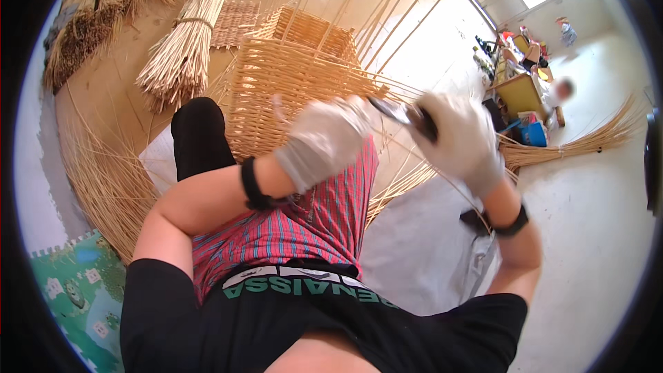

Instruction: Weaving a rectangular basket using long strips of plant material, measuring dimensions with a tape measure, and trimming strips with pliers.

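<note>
A partly woven wicker basket rests at my knees, with long upright rods rising from its far side. My left hand, in a pale work glove, is closed at the basket's near right corner. A thin wicker rod runs from its fingers down to the right, passing under the other hand. My right hand, gloved too and slightly blurred, grips a dark-handled metal cutting tool. The tool's tip points at the left fingertips; its exact kind is partly hidden by the glove.
A tied bundle of wicker rods lies beyond the basket, left of a flat woven panel. More bundles fill the far left. Loose rods spread beside my left knee. Another bundle lies right, near a blue container.
</note>
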{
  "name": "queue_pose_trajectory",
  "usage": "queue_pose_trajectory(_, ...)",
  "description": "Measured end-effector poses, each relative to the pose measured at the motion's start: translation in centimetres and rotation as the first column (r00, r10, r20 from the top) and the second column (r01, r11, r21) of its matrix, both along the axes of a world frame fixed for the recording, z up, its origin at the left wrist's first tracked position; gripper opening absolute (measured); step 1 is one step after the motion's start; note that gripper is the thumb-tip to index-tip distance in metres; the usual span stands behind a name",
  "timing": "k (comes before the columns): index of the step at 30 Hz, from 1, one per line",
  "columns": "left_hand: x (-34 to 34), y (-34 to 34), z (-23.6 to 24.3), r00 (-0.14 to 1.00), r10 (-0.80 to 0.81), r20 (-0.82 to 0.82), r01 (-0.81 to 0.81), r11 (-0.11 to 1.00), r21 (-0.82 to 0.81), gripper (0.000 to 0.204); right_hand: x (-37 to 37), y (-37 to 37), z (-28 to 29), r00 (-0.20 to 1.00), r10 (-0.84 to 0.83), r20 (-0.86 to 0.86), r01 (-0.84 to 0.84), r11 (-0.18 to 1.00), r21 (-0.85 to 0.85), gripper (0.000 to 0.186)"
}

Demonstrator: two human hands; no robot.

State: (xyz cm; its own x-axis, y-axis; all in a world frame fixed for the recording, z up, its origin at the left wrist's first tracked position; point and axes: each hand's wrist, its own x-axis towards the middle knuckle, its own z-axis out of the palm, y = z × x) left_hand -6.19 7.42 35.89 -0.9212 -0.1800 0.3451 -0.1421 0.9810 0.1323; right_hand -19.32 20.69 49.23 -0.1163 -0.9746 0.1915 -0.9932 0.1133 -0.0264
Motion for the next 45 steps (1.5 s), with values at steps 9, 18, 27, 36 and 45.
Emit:
queue_pose_trajectory(9, -0.7, -6.8, 1.3, 0.971, 0.164, -0.172, -0.198, 0.957, -0.210, 0.031, -2.2, 19.0, -34.4, 0.017, -0.732, 0.681, 0.815, 0.405, 0.415, 0.035)
queue_pose_trajectory(18, -2.1, -7.9, 0.8, 0.935, 0.208, -0.286, -0.220, 0.975, -0.012, 0.028, -3.1, 37.7, -42.9, -0.141, -0.933, -0.330, 0.796, -0.305, 0.522, 0.085)
queue_pose_trajectory(27, -4.3, -7.3, 1.1, 0.909, 0.307, -0.281, -0.297, 0.952, 0.077, 0.007, -6.6, 22.3, -43.3, 0.271, -0.644, 0.715, 0.851, 0.508, 0.136, 0.049)
queue_pose_trajectory(36, -2.2, -6.7, -1.4, 0.948, 0.272, -0.165, -0.244, 0.955, 0.168, 0.024, -2.3, 6.9, -14.4, 0.944, -0.064, 0.325, 0.225, 0.844, -0.487, 0.015)
queue_pose_trajectory(45, 1.9, -3.1, 3.9, 0.904, 0.287, -0.317, -0.294, 0.955, 0.025, 0.014, -10.3, -4.6, -10.1, 0.882, -0.355, 0.309, 0.379, 0.925, -0.021, 0.028)
